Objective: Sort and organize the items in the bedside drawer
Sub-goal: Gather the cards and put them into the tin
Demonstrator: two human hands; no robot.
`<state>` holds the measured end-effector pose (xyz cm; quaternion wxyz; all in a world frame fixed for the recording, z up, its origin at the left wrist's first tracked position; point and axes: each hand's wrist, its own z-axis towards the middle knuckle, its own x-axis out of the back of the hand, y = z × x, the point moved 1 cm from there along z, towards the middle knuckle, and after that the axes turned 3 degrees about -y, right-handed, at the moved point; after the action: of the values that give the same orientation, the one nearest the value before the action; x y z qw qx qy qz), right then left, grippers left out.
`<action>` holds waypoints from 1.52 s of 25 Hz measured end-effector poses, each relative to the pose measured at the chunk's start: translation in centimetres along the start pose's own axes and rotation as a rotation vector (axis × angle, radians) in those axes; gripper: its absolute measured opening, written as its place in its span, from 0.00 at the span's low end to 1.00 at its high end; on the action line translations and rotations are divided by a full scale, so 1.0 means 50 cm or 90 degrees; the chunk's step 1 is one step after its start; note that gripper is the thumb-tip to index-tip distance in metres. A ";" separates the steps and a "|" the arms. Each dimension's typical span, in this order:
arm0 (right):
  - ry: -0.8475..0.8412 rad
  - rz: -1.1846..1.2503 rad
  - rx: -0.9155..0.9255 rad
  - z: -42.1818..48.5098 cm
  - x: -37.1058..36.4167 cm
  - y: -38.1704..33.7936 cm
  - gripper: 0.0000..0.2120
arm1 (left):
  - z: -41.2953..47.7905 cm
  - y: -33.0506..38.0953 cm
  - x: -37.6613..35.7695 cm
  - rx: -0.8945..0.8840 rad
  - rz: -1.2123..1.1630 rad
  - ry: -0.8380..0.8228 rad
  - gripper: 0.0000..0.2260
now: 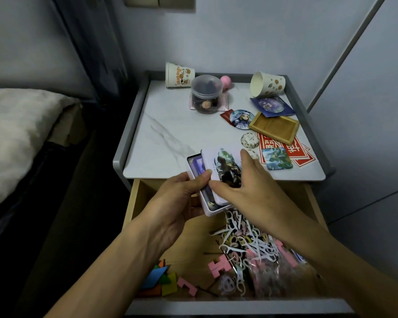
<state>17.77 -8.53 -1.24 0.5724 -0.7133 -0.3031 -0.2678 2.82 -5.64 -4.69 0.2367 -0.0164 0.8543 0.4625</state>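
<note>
At frame centre, over the open drawer's (pixel 133 203) rear edge, one card box (pixel 206 206) lay with its long axis running up the frame. The left hand (pixel 179 198) gripped its left side, thumb pressed on top. The right hand (pixel 251 180), reaching in from the right, pinched the single illustrated lid (pixel 225 166) between thumb and spread fingers. Paper cups numbered two: left cup (pixel 178 75), right cup (pixel 267 84).

The left hand (pixel 179 203) and the right hand (pixel 248 187) are both bare, fingers and wrists alike. Each runs into a slim forearm, uncovered all the way to the lower edge of the view: the left forearm (pixel 115 267) and the right forearm (pixel 319 246). Faint creases mark the left wrist. The nails are too small to make out.
</note>
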 end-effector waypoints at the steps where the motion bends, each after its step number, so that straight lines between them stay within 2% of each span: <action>1: -0.002 -0.016 0.007 -0.005 -0.002 -0.004 0.48 | 0.001 0.001 0.000 -0.006 0.002 -0.001 0.12; 3: -0.004 -0.041 0.006 -0.005 0.000 -0.004 0.51 | 0.001 0.001 -0.003 -0.014 0.013 -0.004 0.12; 6: 0.000 -0.043 0.007 -0.004 0.003 -0.008 0.48 | -0.002 0.002 -0.009 -0.014 0.018 -0.012 0.12; 8: 0.024 -0.027 0.024 -0.006 -0.001 -0.011 0.44 | -0.004 0.004 -0.010 -0.015 0.012 -0.024 0.16; 10: 0.046 -0.029 0.037 -0.008 -0.007 -0.012 0.45 | -0.006 0.005 -0.009 -0.020 0.010 -0.030 0.20; 16: 0.074 -0.064 0.072 -0.011 -0.016 -0.016 0.46 | -0.011 0.010 -0.006 -0.028 0.019 -0.027 0.21; 22: 0.059 -0.086 0.080 -0.018 -0.016 -0.022 0.45 | -0.015 0.012 -0.009 -0.024 0.025 -0.031 0.17; 28: 0.065 -0.093 0.090 -0.019 -0.014 -0.022 0.42 | -0.021 0.010 -0.013 -0.041 0.039 -0.024 0.17; 33: 0.073 -0.113 0.101 -0.019 -0.013 -0.019 0.44 | -0.024 0.009 -0.015 -0.057 0.036 -0.030 0.17; 38: 0.049 -0.149 0.127 -0.021 -0.022 -0.019 0.45 | -0.021 0.003 -0.005 -0.072 0.036 0.020 0.15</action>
<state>16.27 -9.52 -1.22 0.6166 -0.6021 -0.3870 -0.3280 2.59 -6.45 -4.00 0.2091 -0.0127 0.8306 0.5160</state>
